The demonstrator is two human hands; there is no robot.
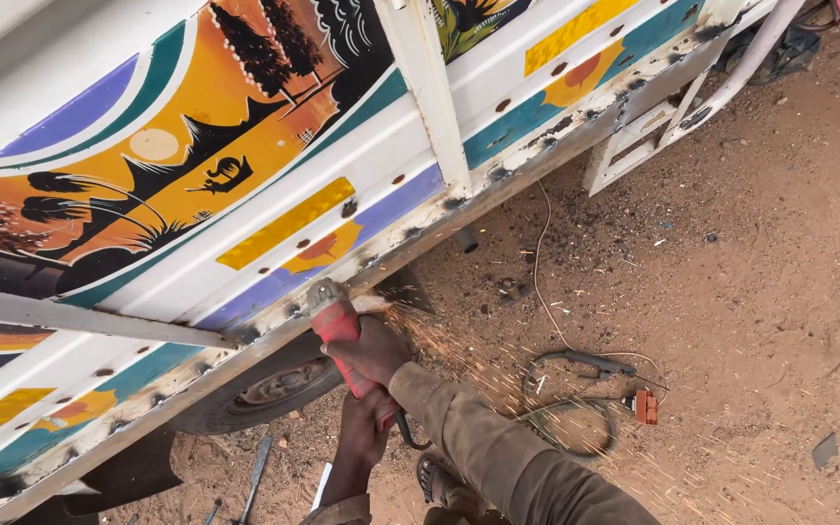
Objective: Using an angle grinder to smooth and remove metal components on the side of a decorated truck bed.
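Two hands grip a red angle grinder (340, 326), its disc against the lower edge of the painted truck body (274, 165), throwing sparks. The right hand (373, 352) clasps the body, the left hand (362, 428) the rear. Steady, light pressure along the rail (420, 228) would likely cut cleanest, cable (556, 408) kept clear.

One red angle grinder (340, 331), two hands, one wheel (262, 391), one coiled cable (566, 408), one painted truck body (245, 165)
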